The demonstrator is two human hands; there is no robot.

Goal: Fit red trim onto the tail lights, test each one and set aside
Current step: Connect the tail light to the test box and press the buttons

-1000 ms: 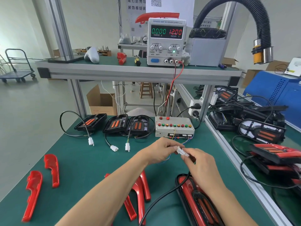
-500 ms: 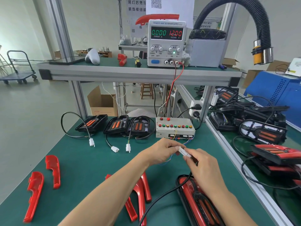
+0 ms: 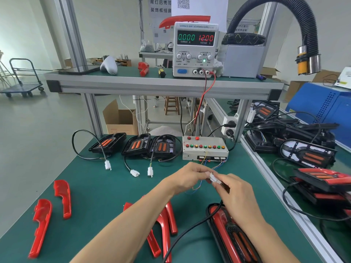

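While the green bench mat [image 3: 95,186] lies spread before us, we bring both hands together just in front of the pale grey test box with its row of red, green and yellow buttons [image 3: 205,149]. Our left hand [image 3: 187,177] has its fingers curled, pinching one end of a small white plastic connector [image 3: 214,178], with thin blue and orange wires looping beneath it back towards the box. Our right hand [image 3: 236,192] curls its fingertips onto the other end of that connector, which seems to be two mating halves, though we cannot tell whether they are fully seated. A black cable [image 3: 190,230] runs from under our right hand down across the mat. Beneath our right wrist lies the black tail light with red trim fitted round it [image 3: 233,238], near the bench's front edge. Loose glossy red trim pieces [image 3: 167,224] lie under our left forearm, and two more red trim pieces [image 3: 51,211] lie well apart at the left. Three untrimmed black tail lights with orange lenses [image 3: 142,145] stand in a row at the back, white plugs trailing. On the shelf above, the white DC power supply [image 3: 195,50] reads 0.000 and 12.00. Across the rail on the right, a pile of tail lights [image 3: 313,168] lies tangled with cables.
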